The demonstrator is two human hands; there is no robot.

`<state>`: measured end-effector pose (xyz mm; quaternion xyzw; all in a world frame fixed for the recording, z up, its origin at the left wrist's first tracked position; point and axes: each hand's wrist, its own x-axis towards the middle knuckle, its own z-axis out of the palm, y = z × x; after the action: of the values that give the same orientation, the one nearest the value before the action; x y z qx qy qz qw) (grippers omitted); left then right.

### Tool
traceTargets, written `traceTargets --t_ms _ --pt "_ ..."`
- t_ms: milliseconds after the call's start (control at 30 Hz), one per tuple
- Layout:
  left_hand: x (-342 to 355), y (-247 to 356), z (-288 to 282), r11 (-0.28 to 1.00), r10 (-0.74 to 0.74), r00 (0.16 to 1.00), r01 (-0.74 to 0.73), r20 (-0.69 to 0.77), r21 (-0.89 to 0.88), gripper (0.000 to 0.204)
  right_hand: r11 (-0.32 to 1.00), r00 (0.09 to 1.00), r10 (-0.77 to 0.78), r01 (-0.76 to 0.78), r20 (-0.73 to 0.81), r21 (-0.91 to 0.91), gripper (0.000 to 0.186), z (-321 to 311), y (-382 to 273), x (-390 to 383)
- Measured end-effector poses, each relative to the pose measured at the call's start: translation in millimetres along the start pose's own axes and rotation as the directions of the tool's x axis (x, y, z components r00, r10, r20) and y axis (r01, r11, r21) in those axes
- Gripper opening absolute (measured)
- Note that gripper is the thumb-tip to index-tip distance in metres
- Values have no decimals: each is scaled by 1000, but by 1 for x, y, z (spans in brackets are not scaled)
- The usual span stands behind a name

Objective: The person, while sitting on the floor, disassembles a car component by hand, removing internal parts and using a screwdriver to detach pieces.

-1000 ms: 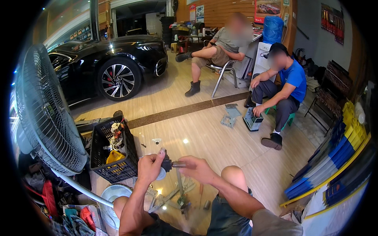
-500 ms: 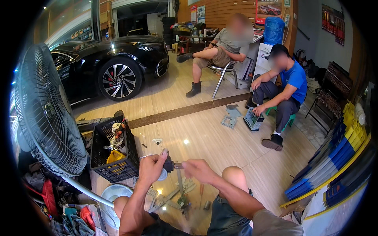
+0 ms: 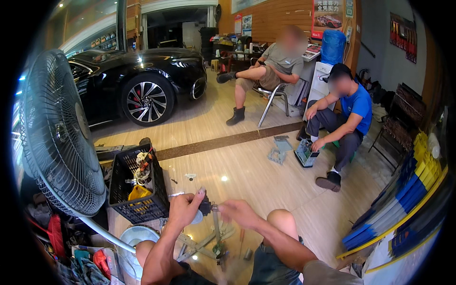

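Observation:
My left hand (image 3: 185, 209), its thumb up, is closed round a black part (image 3: 204, 206) with a pale round disc (image 3: 197, 217) beneath it. From the black part's right side juts a short metal fitting (image 3: 214, 208), where the fingers of my right hand (image 3: 239, 212) are closed. Those right fingers are slightly blurred, and how far they wrap the fitting is hidden. Below both hands, crossed metal bars (image 3: 223, 233) lie on the floor, with a small metal cylinder (image 3: 248, 254) beside them.
A black crate (image 3: 161, 203) of tools stands left, near a large fan (image 3: 59, 128) and a bucket (image 3: 142, 235). Ahead is a black car (image 3: 137, 71). At right, a seated co-worker (image 3: 354, 107) handles an opened metal box (image 3: 306, 156); another person (image 3: 280, 61) sits behind.
The view has shifted slightly, so the surroundings sit a little lower. My right fingers have turned slightly at the metal fitting. The co-worker's hand has moved on the metal box.

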<state>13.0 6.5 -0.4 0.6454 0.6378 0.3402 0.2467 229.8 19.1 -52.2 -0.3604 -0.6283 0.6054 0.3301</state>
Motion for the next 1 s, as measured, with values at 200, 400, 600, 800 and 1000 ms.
traceTargets --t_ms 200,400,600,800,1000 --pt "0 0 8 998 43 998 -44 37 41 71 998 995 -57 57 81 4 36 4 1 1" --pt "2 -4 17 999 47 998 -47 43 -18 67 997 996 -80 80 -30 4 34 11 0 -2" --pt "20 -29 24 935 17 1000 -16 -3 -353 66 996 992 -49 57 -116 70 24 14 -12 -6" --pt "25 -33 33 808 -110 991 134 76 -574 62 990 980 -92 109 -174 88 23 11 -6 -3" --pt "21 -12 39 732 -238 971 185 8 -656 58 988 968 -89 115 -234 103 31 16 2 -1"
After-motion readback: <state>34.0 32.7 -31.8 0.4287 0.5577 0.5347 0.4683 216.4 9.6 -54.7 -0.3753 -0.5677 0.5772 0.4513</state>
